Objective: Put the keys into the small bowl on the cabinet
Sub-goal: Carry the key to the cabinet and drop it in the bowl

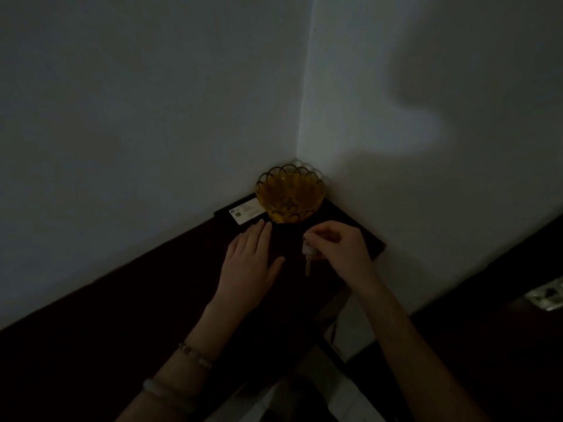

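Observation:
The scene is dim. A small amber glass bowl (290,194) with a scalloped rim stands in the far corner of the dark cabinet (170,293), against the two walls. My right hand (338,248) pinches the keys (307,254) by their top, and they hang down just above the cabinet, in front of and slightly right of the bowl. My left hand (249,260) rests flat on the cabinet top, fingers spread, fingertips close to the bowl's front left.
A pale card (247,215) lies on the cabinet just left of the bowl, near my left fingertips. White walls meet behind the bowl. The cabinet's right edge drops to a light floor (350,330). Dark furniture (502,300) stands at the right.

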Motion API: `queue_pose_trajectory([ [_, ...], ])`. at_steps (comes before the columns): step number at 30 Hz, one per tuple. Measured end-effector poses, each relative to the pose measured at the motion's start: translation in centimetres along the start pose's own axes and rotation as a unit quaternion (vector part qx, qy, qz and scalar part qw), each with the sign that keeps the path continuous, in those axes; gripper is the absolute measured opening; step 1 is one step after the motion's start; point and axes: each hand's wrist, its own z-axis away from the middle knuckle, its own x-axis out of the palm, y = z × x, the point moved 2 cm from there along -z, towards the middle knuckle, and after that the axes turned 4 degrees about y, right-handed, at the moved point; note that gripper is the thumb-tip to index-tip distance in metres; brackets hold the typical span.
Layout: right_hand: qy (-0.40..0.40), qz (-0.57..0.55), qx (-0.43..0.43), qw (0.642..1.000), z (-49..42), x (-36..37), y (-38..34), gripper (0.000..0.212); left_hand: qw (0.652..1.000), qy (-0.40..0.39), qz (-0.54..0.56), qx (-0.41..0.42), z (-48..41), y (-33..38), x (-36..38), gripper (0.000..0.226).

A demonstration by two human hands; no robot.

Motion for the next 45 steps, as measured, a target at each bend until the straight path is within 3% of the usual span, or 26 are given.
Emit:
queue_pose_trajectory([
  [5,-0.011,-0.012,-0.012,1.000,-5.2,-0.1,-0.1,0.015,1.000,0.002,-0.012,-0.005,-3.4,-0.8,1.9,0.065],
  [13,0.007,0.020,-0.073,0.997,-13.7,0.1,0.5,0.018,0.997,-0.064,-0.016,0.043,-6.2,-0.7,6.1,0.070],
  [19,-0.059,0.162,-0.126,0.977,-18.0,2.2,3.2,0.005,0.998,-0.064,0.000,0.029,-6.6,-0.8,6.9,0.062],
  [24,-0.147,0.295,-0.203,0.922,-19.8,4.1,4.7,0.009,0.998,-0.063,0.006,0.024,-7.0,-0.8,6.7,0.059],
  [32,-0.225,0.397,-0.196,0.868,-20.1,5.3,5.4,0.018,0.998,-0.061,0.012,0.022,-7.0,-0.9,6.6,0.056],
  [37,-0.284,0.444,-0.137,0.839,-19.8,5.5,5.4,0.011,0.998,-0.061,0.012,0.028,-6.9,-0.6,6.2,0.056],
  [41,-0.288,0.456,-0.127,0.832,-19.6,5.0,4.9,0.015,0.998,-0.062,0.005,0.029,-7.0,-0.4,6.1,0.057],
  [45,-0.263,0.420,-0.152,0.855,-19.0,4.2,3.6,0.019,0.998,-0.058,0.013,0.023,-7.1,-0.3,6.1,0.057],
])
